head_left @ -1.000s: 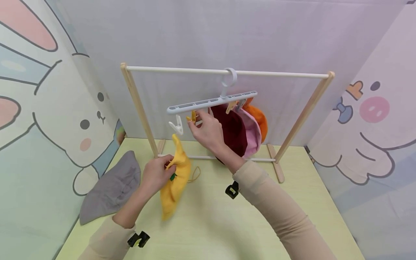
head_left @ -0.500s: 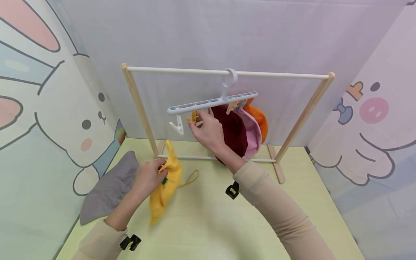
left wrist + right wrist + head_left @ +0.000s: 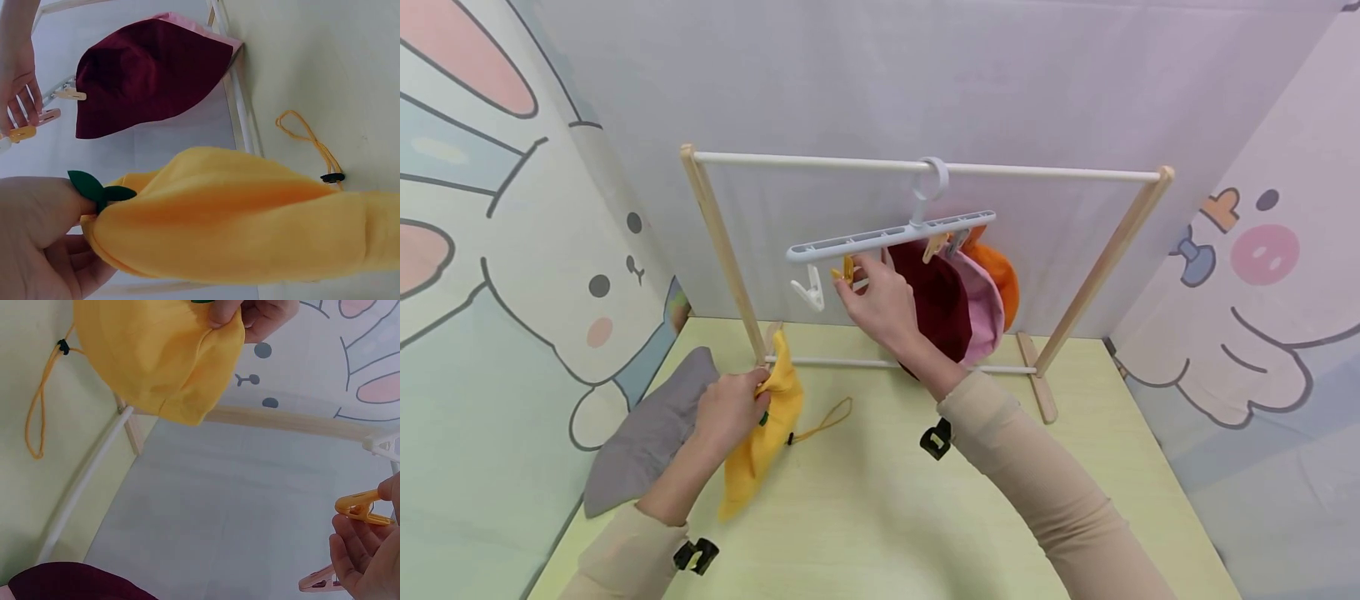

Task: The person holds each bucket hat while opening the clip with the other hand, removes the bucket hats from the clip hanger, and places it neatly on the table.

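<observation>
My left hand (image 3: 730, 408) pinches a yellow hat (image 3: 775, 417) at its crown, beside a green leaf trim (image 3: 87, 185). The hat hangs sideways over the table, and its yellow cord (image 3: 312, 144) with a black toggle dangles free. At the grey hanger (image 3: 850, 246), my right hand (image 3: 886, 307) holds a yellow clothespin (image 3: 359, 505) between thumb and fingers. A white clothespin (image 3: 810, 292) hangs to its left at the hanger's end; a pink clothespin (image 3: 319, 580) is just beyond the fingers in the right wrist view. The hat is apart from the clothespins.
A maroon hat (image 3: 936, 292), a pink hat (image 3: 988, 312) and an orange hat (image 3: 1002, 271) hang from the hanger's right half. The wooden rack's white rail (image 3: 1045, 171) carries the hanger. A grey hat (image 3: 647, 442) lies on the table at left.
My left hand has moved left and slightly down with the yellow hat, away from the hanger; the cord swings out to the right. My right hand stays at the yellow clothespin.
</observation>
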### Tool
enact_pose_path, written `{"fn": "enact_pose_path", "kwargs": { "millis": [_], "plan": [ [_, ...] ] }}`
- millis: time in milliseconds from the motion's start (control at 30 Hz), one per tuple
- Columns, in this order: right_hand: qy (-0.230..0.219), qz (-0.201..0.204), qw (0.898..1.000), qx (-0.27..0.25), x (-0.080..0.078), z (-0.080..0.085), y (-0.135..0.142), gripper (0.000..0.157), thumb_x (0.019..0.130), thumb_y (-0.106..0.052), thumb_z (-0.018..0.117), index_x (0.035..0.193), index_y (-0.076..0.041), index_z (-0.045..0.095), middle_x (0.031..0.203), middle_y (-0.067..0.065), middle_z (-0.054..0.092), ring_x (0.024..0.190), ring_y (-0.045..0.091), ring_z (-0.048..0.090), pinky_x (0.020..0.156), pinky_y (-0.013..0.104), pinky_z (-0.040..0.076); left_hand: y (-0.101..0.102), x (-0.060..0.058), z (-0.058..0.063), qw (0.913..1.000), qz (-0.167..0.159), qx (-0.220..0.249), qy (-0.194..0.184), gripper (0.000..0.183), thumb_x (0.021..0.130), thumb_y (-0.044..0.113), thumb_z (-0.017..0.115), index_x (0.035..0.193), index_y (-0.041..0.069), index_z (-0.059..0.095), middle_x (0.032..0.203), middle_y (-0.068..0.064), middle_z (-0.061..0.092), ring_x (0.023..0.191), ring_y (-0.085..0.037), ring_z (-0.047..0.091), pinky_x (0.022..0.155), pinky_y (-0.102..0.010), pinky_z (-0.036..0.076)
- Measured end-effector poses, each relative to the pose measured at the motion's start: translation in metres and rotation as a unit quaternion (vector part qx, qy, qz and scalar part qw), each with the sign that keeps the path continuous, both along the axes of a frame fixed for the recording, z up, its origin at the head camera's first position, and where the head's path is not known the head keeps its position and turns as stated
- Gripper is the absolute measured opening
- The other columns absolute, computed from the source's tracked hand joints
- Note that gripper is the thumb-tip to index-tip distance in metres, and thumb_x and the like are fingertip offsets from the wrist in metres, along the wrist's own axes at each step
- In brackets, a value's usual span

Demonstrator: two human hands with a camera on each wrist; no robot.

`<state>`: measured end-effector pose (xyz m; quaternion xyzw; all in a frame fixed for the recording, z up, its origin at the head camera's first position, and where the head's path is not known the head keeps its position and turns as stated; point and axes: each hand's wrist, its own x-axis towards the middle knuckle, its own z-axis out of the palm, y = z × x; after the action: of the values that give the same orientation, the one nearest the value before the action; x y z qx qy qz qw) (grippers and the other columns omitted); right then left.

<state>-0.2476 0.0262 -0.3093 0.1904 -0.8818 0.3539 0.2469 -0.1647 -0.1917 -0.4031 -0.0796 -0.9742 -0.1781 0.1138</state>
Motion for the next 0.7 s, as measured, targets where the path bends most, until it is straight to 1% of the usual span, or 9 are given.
{"fn": "enact_pose_path", "kwargs": {
  "millis": [133, 300, 367, 500, 700],
  "plan": [
    [-0.001, 0.002, 1.000, -0.004, 0.001, 0.000, 0.000, 0.023, 0.084, -0.029, 0.064, 0.102, -0.014, 0.062, 0.088, 0.001, 0.070, 0.068, 0.010, 0.066, 0.064, 0.027, 0.052, -0.005, -0.003, -0.006, 0.9998, 0.008, -0.017, 0.006, 0.011, 0.081, 0.007, 0.063, 0.091, 0.010, 0.065, 0.055, -0.003, 0.049, 0.040, -0.016, 0.037, 0.035, -0.026, 0.027],
    [-0.008, 0.000, 1.000, 0.001, 0.001, 0.000, 0.000, 0.023, 0.085, -0.029, 0.063, 0.103, -0.015, 0.061, 0.088, 0.000, 0.070, 0.068, 0.009, 0.066, 0.063, 0.027, 0.052, -0.010, -0.003, -0.006, 0.9994, 0.017, -0.027, -0.011, 0.023, 0.081, 0.008, 0.064, 0.103, 0.009, 0.067, 0.059, -0.006, 0.055, 0.040, -0.018, 0.038, 0.034, -0.026, 0.027],
    [-0.011, 0.000, 1.000, 0.003, 0.000, 0.000, 0.000, 0.023, 0.085, -0.030, 0.063, 0.103, -0.015, 0.061, 0.088, -0.001, 0.070, 0.068, 0.009, 0.066, 0.063, 0.027, 0.052, -0.011, -0.004, -0.006, 0.9992, 0.017, -0.034, -0.010, 0.026, 0.080, 0.008, 0.065, 0.106, 0.008, 0.067, 0.059, -0.006, 0.056, 0.040, -0.018, 0.038, 0.034, -0.026, 0.027],
    [-0.012, 0.003, 1.000, 0.002, 0.000, 0.000, 0.000, 0.023, 0.085, -0.029, 0.063, 0.103, -0.015, 0.061, 0.088, 0.000, 0.070, 0.069, 0.009, 0.066, 0.063, 0.027, 0.052, -0.014, -0.005, -0.006, 0.9989, 0.014, -0.044, -0.001, 0.024, 0.080, 0.006, 0.064, 0.104, 0.007, 0.067, 0.055, -0.005, 0.053, 0.039, -0.018, 0.038, 0.034, -0.026, 0.027],
    [-0.011, 0.004, 1.000, 0.005, 0.001, 0.001, -0.001, 0.022, 0.085, -0.029, 0.063, 0.100, -0.015, 0.060, 0.088, 0.000, 0.070, 0.069, 0.008, 0.066, 0.062, 0.025, 0.052, -0.017, -0.008, -0.007, 0.9981, 0.016, -0.058, 0.009, 0.016, 0.080, 0.005, 0.063, 0.095, 0.007, 0.066, 0.060, -0.009, 0.057, 0.041, -0.021, 0.040, 0.034, -0.029, 0.028]
  ]
}}
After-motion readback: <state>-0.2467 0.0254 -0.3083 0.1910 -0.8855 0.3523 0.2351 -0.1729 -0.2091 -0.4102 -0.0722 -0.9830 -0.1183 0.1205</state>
